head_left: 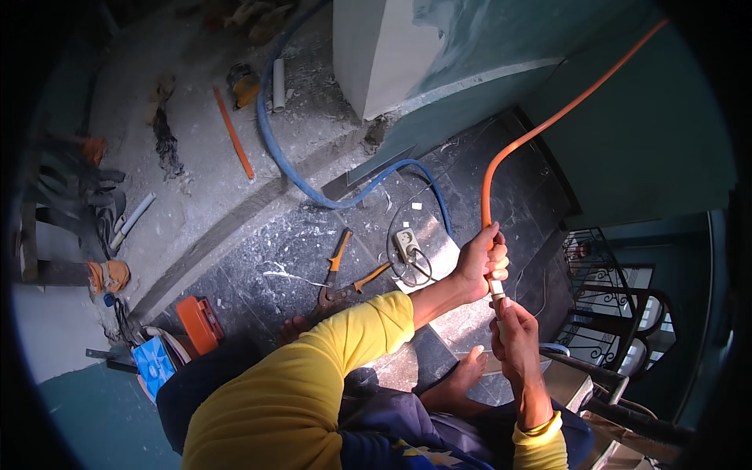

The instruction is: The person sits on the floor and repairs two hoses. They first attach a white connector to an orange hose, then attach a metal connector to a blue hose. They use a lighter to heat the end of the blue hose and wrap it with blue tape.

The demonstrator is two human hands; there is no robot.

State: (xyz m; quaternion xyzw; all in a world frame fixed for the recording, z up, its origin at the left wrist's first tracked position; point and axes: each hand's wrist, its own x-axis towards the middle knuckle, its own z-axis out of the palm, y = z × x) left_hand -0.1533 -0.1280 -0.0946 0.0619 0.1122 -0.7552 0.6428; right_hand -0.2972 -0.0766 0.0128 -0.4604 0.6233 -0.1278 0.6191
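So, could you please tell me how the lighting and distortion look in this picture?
Head view: a sunlit patch glares on the dark floor by the power strip; fisheye bends the step edge and blackens the corners; the left hand and right hand on the orange conduit stay sharp and well lit.

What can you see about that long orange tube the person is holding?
The orange tube is long, thin and smooth, like bendy plastic pipe. It comes down from the upper right, curves, then drops straight into the left hand, which grips it near its lower end. Just below, a short white piece sits at that end, and the right hand holds it from underneath. The tube hangs in the air above the dark floor.
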